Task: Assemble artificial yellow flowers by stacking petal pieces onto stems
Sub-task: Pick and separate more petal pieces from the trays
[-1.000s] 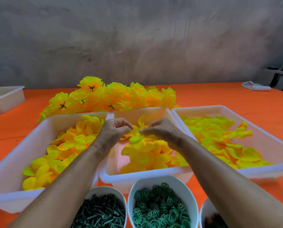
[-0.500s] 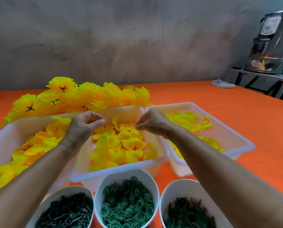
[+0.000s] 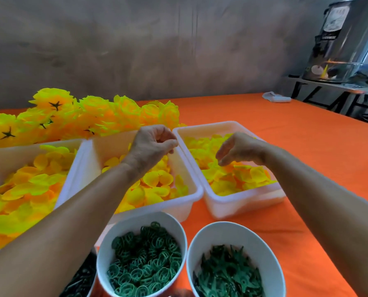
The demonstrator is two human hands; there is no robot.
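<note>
Left hand (image 3: 152,144) pinches something (too blurred).

A mottled grey wall (image 3: 136,50) backs the orange-covered table (image 3: 285,146); a blurred, perhaps metal, urn (image 3: 345,39) stands right.

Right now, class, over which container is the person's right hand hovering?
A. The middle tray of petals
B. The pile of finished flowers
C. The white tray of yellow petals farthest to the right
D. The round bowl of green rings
C: the right hand hangs, fingers pointing down, over the petals in the rightmost white tray, while the left hand is above the middle tray.
</note>
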